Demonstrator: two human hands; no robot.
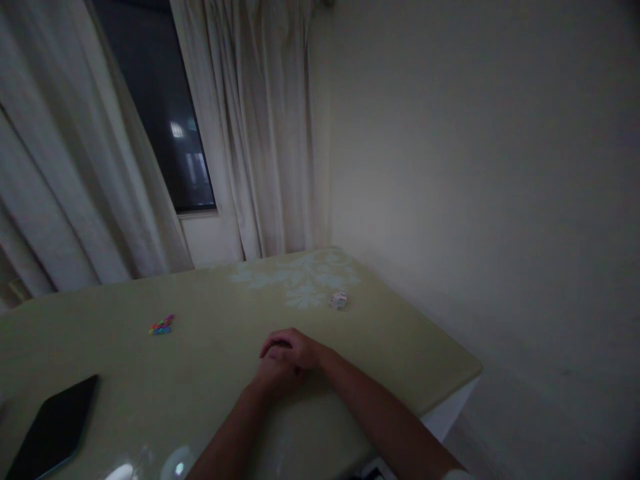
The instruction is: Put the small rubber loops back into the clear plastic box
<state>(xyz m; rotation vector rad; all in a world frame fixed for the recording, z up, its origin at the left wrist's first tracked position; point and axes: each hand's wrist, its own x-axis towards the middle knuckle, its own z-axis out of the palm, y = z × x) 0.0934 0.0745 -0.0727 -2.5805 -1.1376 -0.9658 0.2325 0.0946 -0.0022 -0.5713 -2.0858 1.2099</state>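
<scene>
My left hand (281, 375) rests on the pale green table (210, 373), its fingers mostly hidden under the other hand. Over it lies my right hand (297, 347), with its fingers curled round the left one. Beyond the hands, slightly right, is a small whitish patterned object (339, 300), too blurred to identify. Several small bright-coloured pieces (162, 325) sit in a little pile on the left part of the table. Neither hand touches these objects.
A dark flat tablet-like object (56, 427) lies at the lower left. Light curtains (270, 133) hang beside a dark window (160, 100) behind the table. A plain wall (475, 167) stands along the right. Part of an unclear object (375, 472) shows below the near edge.
</scene>
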